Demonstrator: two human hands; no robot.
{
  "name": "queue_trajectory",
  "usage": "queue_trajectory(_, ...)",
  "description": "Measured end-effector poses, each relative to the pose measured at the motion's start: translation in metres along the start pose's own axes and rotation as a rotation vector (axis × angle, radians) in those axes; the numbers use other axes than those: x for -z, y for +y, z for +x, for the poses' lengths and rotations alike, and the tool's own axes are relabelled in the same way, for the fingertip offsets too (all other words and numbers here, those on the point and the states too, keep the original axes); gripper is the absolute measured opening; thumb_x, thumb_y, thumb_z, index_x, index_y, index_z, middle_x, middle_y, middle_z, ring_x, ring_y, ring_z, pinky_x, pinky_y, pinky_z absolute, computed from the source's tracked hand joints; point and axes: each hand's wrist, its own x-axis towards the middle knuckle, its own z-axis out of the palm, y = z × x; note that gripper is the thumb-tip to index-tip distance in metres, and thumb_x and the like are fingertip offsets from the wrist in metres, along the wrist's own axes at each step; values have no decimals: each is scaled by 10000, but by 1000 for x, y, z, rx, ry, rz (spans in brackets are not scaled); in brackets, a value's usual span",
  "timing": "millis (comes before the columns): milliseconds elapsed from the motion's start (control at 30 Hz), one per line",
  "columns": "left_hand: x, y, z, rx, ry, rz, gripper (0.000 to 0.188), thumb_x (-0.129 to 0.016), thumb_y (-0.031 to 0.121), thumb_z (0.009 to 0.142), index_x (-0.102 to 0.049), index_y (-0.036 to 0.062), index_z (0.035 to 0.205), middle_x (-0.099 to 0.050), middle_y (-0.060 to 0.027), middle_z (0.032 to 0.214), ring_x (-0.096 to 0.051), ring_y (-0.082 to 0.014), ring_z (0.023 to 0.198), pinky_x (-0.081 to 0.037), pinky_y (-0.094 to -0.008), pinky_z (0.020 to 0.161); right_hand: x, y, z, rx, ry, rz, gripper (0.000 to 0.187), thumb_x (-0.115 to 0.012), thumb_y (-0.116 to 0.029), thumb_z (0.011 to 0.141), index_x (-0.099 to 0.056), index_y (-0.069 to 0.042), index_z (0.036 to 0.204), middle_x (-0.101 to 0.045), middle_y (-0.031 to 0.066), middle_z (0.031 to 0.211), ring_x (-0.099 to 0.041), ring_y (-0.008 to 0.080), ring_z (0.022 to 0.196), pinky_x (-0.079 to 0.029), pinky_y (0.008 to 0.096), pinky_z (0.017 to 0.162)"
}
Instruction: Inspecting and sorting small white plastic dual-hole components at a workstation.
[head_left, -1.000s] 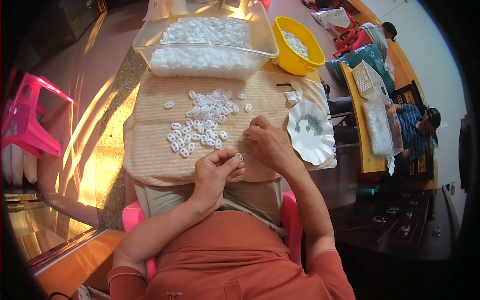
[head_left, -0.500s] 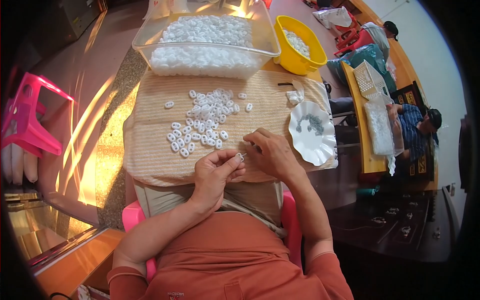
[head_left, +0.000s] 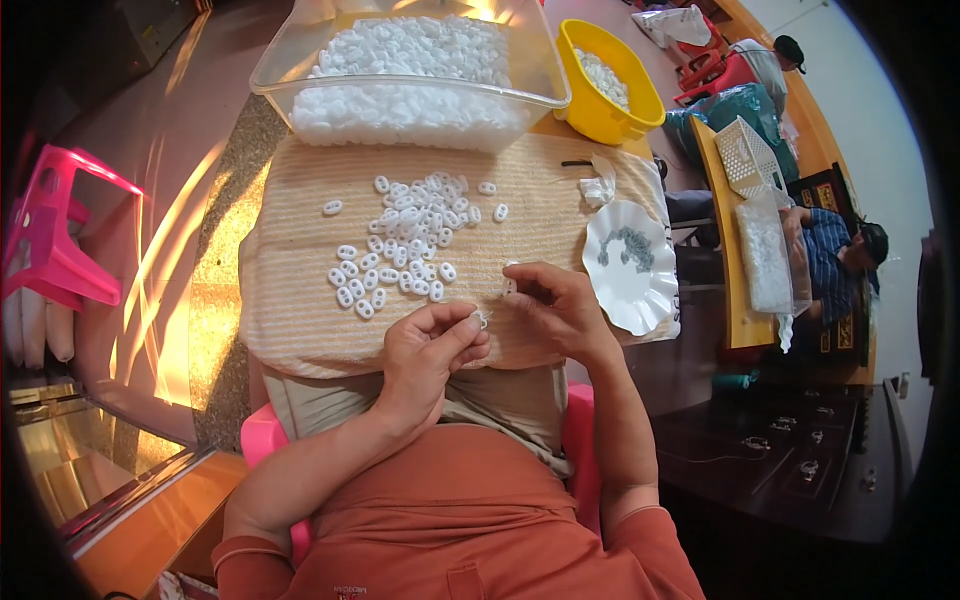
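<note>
Over the near edge of the cloth, my left hand [head_left: 425, 360] pinches a small whitish looped piece [head_left: 483, 318] between thumb and forefinger. My right hand [head_left: 562, 308], a little to the right and farther off, grips a white oval two-hole piece [head_left: 510, 286], partly covered by its fingers. Beyond both hands, a loose heap of similar white oval two-hole pieces [head_left: 410, 225] lies on the striped cream cloth [head_left: 300, 290]. Right of my right hand is a white scalloped plate [head_left: 632, 308] bearing a pile of small grey bits [head_left: 630, 248], too fine to make out.
At the far side stands a clear plastic bin [head_left: 420, 88] full of white pieces. A yellow tub [head_left: 630, 125] holds more beside it. A crumpled white scrap [head_left: 598, 190] lies above the plate. A pink stool [head_left: 65, 230] is at left; people sit at right.
My right hand has turned and shifted slightly right, and a white oval two-hole piece now shows in its fingers. My left hand keeps its pinch. The whole view has shifted slightly.
</note>
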Motion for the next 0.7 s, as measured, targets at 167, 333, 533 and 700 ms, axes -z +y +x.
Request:
queue_trajectory(167,-1,2,0,17,-2,-30,152,-623,31,867,-600,-19,1009,-635,-65,881,-630,-124,772,-558,-252,698,-1,9,-3,-54,1,276,270,-653,-25,850,-600,36,1107,-646,37,863,-610,95,755,-498,227,671)
queue_trajectory(333,0,2,0,29,-10,-23,134,-619,31,868,-603,-5,996,-637,-64,882,-635,-129,777,-562,-258,700,1,8,-3,-143,-53,397,280,-655,-6,840,-597,34,1111,-652,54,858,-640,118,732,-526,240,653)
queue_trajectory(533,-1,5,0,48,-5,-20,124,-617,35,871,-606,5,991,-641,-66,885,-641,-133,783,-565,-264,707,-4,9,-3,-139,-29,489,283,-654,4,837,-599,35,1113,-660,63,884,-643,118,752,-530,238,680)
queue_trajectory(700,1,5,2,57,-7,-33,122,-614,32,873,-606,4,991,-643,-67,884,-641,-133,781,-566,-260,709,-5,9,-4,-181,-67,511,286,-659,7,834,-606,32,1114,-664,53,906,-630,101,805,-523,233,719)
